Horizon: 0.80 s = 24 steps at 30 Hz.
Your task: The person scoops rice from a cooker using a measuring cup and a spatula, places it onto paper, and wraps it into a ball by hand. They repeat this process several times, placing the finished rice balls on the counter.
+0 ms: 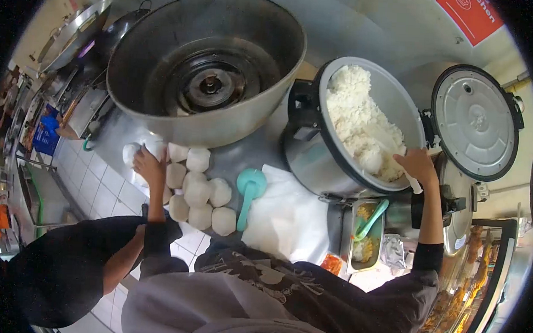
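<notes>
In the head view, my right hand point(418, 165) is closed around the handle of a pale rice paddle point(389, 142). Its blade lies against the white cooked rice point(363, 120) inside a large rice cooker point(305, 159). My left hand point(151, 166) is at the far left of a cluster of white rounded packets point(197, 190), its fingers curled against one white packet point(132, 154). The underside of that grip is hidden. A turquoise ladle point(250, 192) lies between the cluster and a stack of white sheets point(291, 212).
A big metal pot point(206, 119) stands behind the packets. The cooker's lid point(475, 122) is swung up at right. Near my body sits a metal food tray point(364, 254) with a turquoise spoon point(372, 219). Another person's forearm point(122, 261) is close at left. A glass food case point(460, 288) stands right.
</notes>
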Each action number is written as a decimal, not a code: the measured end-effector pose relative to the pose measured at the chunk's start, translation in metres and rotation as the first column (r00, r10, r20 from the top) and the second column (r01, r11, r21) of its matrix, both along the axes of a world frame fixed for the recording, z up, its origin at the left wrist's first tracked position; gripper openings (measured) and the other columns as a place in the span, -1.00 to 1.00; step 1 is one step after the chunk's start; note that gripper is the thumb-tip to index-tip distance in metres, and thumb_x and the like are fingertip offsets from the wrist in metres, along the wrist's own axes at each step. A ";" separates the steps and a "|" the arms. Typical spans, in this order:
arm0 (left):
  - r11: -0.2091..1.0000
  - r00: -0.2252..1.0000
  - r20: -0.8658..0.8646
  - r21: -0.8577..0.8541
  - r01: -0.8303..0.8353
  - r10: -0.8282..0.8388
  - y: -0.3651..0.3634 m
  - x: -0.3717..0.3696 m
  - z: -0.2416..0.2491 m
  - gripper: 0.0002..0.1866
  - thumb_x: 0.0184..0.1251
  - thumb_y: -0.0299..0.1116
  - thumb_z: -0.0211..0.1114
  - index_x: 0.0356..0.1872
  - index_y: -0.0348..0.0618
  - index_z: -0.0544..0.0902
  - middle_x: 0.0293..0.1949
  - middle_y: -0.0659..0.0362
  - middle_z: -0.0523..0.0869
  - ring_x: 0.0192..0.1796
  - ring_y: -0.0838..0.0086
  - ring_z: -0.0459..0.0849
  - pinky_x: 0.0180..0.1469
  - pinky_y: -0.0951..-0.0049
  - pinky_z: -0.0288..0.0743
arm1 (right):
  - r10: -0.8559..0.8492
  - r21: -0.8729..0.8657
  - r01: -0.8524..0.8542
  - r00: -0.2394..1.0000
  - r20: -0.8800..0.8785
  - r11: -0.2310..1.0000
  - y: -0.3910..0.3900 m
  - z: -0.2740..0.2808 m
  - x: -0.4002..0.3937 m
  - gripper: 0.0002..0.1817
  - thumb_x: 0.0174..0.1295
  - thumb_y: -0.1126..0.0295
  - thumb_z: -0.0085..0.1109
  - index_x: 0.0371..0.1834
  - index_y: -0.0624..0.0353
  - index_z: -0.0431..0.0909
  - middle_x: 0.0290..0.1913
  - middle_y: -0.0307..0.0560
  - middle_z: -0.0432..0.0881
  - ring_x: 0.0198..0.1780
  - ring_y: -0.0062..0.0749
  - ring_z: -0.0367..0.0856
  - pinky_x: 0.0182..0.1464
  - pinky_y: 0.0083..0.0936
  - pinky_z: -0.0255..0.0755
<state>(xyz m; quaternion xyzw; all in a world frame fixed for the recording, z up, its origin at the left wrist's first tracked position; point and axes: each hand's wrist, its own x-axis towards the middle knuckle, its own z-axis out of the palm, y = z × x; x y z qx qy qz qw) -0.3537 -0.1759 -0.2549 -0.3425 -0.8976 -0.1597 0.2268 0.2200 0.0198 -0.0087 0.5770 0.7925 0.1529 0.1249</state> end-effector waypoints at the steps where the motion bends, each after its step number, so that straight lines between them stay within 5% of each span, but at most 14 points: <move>1: 0.993 0.975 0.205 -0.064 0.103 -0.088 -0.007 0.026 0.006 -0.34 0.00 0.12 0.22 -0.04 -0.26 0.42 -0.05 -0.04 0.41 -0.01 -0.01 0.36 -0.03 0.02 0.22 | -0.112 -0.221 0.097 0.992 -0.057 0.970 0.011 0.013 0.001 -0.38 0.11 -0.09 -0.03 -0.50 0.42 0.55 -0.23 0.28 0.55 -0.15 0.10 0.52 -0.12 -0.09 0.35; 2: 0.970 0.901 0.405 -0.110 0.217 -0.155 -0.015 0.060 0.016 -0.38 0.04 0.07 0.21 -0.01 -0.25 0.41 -0.07 -0.06 0.43 -0.03 -0.03 0.38 -0.03 0.03 0.22 | -0.234 -0.440 0.173 0.968 -0.088 0.881 0.022 0.021 0.004 -0.34 0.09 -0.12 -0.01 -0.50 0.46 0.53 -0.24 0.30 0.55 -0.20 0.11 0.55 -0.15 -0.10 0.39; 3: 0.918 0.794 0.550 -0.115 0.378 -0.258 -0.025 0.102 0.035 -0.32 -0.02 0.11 0.24 0.01 -0.23 0.41 -0.11 -0.07 0.47 -0.07 -0.03 0.42 -0.01 -0.01 0.20 | -0.108 -0.387 0.072 0.992 -0.071 0.919 0.035 0.023 0.019 -0.39 0.04 -0.11 0.04 -0.43 0.40 0.55 -0.31 0.27 0.57 -0.27 0.05 0.59 -0.21 -0.17 0.43; 4: 0.833 0.863 0.149 -0.225 0.505 -0.483 -0.041 0.137 0.010 -0.29 -0.08 0.16 0.25 -0.01 -0.22 0.43 -0.14 -0.08 0.49 -0.07 0.00 0.43 0.01 0.00 0.18 | -0.110 -0.388 0.076 0.992 -0.067 0.919 0.043 0.031 0.018 -0.39 0.04 -0.11 0.04 -0.43 0.40 0.55 -0.31 0.27 0.57 -0.27 0.05 0.59 -0.21 -0.17 0.43; 5: 0.825 0.790 0.476 -0.204 0.527 -0.387 -0.043 0.177 0.031 -0.24 -0.14 0.21 0.25 -0.04 -0.25 0.43 -0.12 -0.06 0.49 -0.02 0.05 0.39 0.01 0.01 0.19 | -0.109 -0.349 0.054 0.984 -0.138 0.935 0.049 0.044 0.015 -0.49 0.03 -0.03 0.08 -0.33 0.30 0.53 -0.35 0.26 0.56 -0.28 0.04 0.57 -0.21 -0.17 0.41; 6: 0.721 0.741 0.472 -0.270 0.638 -0.478 -0.047 0.202 0.047 -0.20 -0.15 0.24 0.23 -0.05 -0.31 0.42 -0.13 -0.05 0.49 0.02 0.07 0.36 0.05 0.03 0.16 | -0.103 -0.307 0.034 0.972 -0.212 0.951 0.057 0.051 0.013 -0.56 0.02 0.05 0.13 -0.22 0.21 0.51 -0.38 0.24 0.56 -0.29 0.04 0.56 -0.22 -0.17 0.39; 8: 0.703 0.751 0.442 -0.307 0.641 -0.491 -0.056 0.224 0.029 -0.30 -0.14 0.14 0.27 -0.15 -0.34 0.46 -0.14 -0.03 0.49 0.01 0.10 0.36 0.04 0.04 0.14 | 0.144 0.105 -0.137 0.988 -0.061 0.985 0.083 0.050 0.019 -0.70 0.01 0.22 0.17 -0.20 0.08 0.53 -0.43 0.17 0.57 -0.42 0.00 0.57 -0.17 -0.20 0.36; 10: 0.629 0.740 0.346 -0.390 0.673 -0.577 -0.060 0.228 -0.005 -0.44 -0.13 0.00 0.30 -0.24 -0.30 0.47 -0.16 -0.01 0.50 0.00 0.13 0.37 0.00 0.12 0.17 | 0.092 0.154 -0.095 0.995 0.028 0.984 0.082 0.076 -0.014 -0.75 0.00 0.26 0.11 -0.25 0.09 0.54 -0.35 0.06 0.58 -0.32 -0.08 0.56 -0.11 -0.20 0.34; 12: 0.633 0.729 0.452 -0.374 0.678 -0.514 -0.057 0.228 0.007 -0.55 -0.12 -0.14 0.29 -0.29 -0.29 0.47 -0.14 -0.01 0.50 0.01 0.13 0.36 -0.03 0.18 0.21 | 0.040 0.207 -0.063 0.993 0.112 0.976 0.088 0.087 -0.027 -0.78 0.00 0.31 0.06 -0.29 0.10 0.55 -0.27 -0.05 0.59 -0.22 -0.16 0.55 -0.05 -0.21 0.32; 14: 0.670 0.705 0.521 -0.302 0.679 -0.480 -0.057 0.227 0.015 -0.63 -0.02 -0.22 0.23 -0.28 -0.31 0.45 -0.22 -0.03 0.54 -0.07 0.15 0.44 -0.06 0.22 0.26 | 0.374 0.592 -0.403 0.910 0.178 0.698 0.099 0.090 -0.030 -0.81 0.03 0.41 0.09 -0.25 0.02 0.55 -0.38 -0.19 0.56 -0.15 -0.30 0.47 0.02 -0.18 0.17; 18: 0.767 0.679 0.569 -0.127 0.629 -0.464 -0.063 0.223 0.014 -0.71 0.06 -0.32 0.16 -0.26 -0.31 0.42 -0.36 -0.04 0.58 -0.30 0.14 0.54 -0.19 0.18 0.35 | 0.600 0.529 -0.580 0.784 0.156 0.619 0.139 0.076 -0.056 -0.85 0.00 0.38 0.11 -0.33 0.06 0.54 -0.35 -0.26 0.54 -0.05 -0.37 0.37 0.00 -0.19 0.14; 21: 0.784 0.554 0.730 -0.041 0.619 -0.399 -0.069 0.219 0.036 -0.74 0.17 -0.33 0.10 -0.20 -0.29 0.37 -0.50 -0.03 0.56 -0.54 0.22 0.53 -0.39 0.26 0.39 | 0.590 0.298 -0.582 0.804 0.073 0.757 0.134 0.077 -0.085 -0.88 -0.04 0.38 0.15 -0.41 0.11 0.53 -0.38 -0.23 0.53 -0.12 -0.35 0.38 0.01 -0.20 0.10; 23: 0.787 0.078 0.884 0.366 0.497 -0.461 -0.072 0.214 0.046 -0.74 0.25 -0.34 0.08 -0.12 -0.25 0.33 -0.53 0.07 0.53 -0.60 0.43 0.48 -0.50 0.45 0.35 | 0.697 0.281 -0.665 0.717 -0.019 0.691 0.135 0.074 -0.089 -0.91 -0.07 0.40 0.17 -0.47 0.12 0.52 -0.41 -0.22 0.53 -0.17 -0.34 0.38 0.02 -0.18 0.06; 24: 0.790 0.088 0.884 0.361 0.496 -0.460 -0.071 0.216 0.063 -0.74 0.25 -0.34 0.08 -0.12 -0.25 0.33 -0.53 0.07 0.53 -0.60 0.43 0.48 -0.50 0.45 0.35 | 0.701 0.286 -0.667 0.713 -0.025 0.688 0.131 0.075 -0.090 -0.91 -0.07 0.40 0.17 -0.47 0.12 0.52 -0.41 -0.22 0.53 -0.17 -0.34 0.38 0.02 -0.18 0.06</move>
